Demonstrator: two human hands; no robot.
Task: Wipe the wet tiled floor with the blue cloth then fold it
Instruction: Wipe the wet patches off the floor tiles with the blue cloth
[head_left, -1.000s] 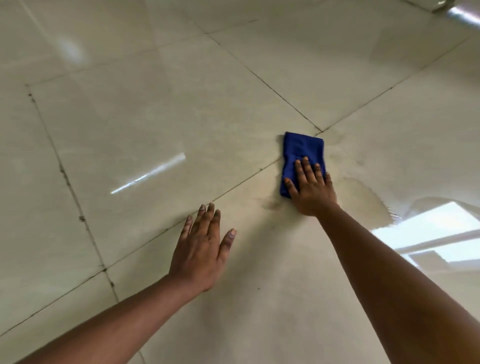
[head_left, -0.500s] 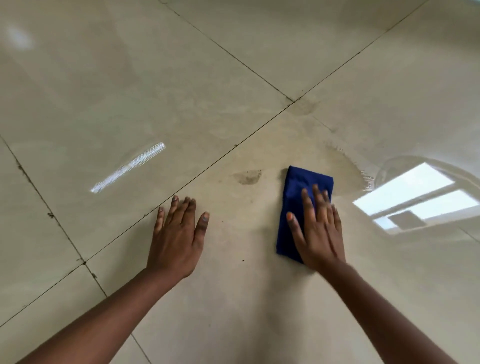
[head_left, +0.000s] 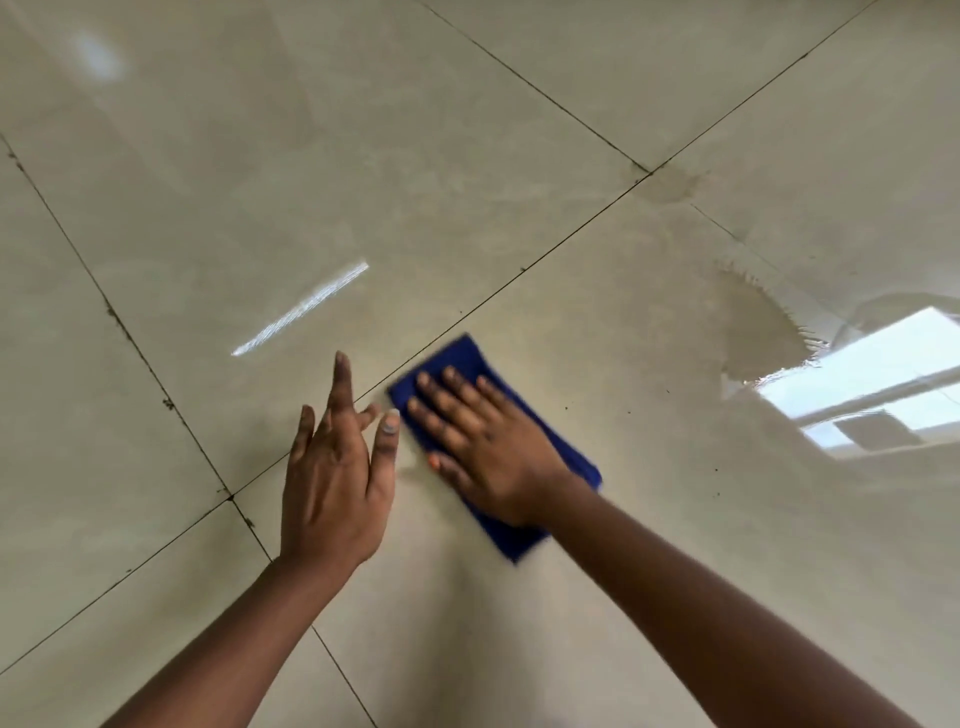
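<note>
No writing shows anywhere. The right hand (head_left: 485, 441) presses flat, fingers straight, on the folded blue cloth (head_left: 569, 457), which has slid left across the floor (head_left: 623, 545) to just beside the left hand (head_left: 332, 467), now lifted, fingers spread, holding nothing.

No readable text, label, brand, number or sign is showing anywhere in the view. The blue cloth (head_left: 470, 364) is blurring a little as it lies on the tiled floor (head_left: 519, 156), so a small tag on it possibly cannot be made out, but no print is appearing on its visible face. The tiles are carrying only grout lines, dark specks and bright reflections, none of them forming letters or figures.
</note>
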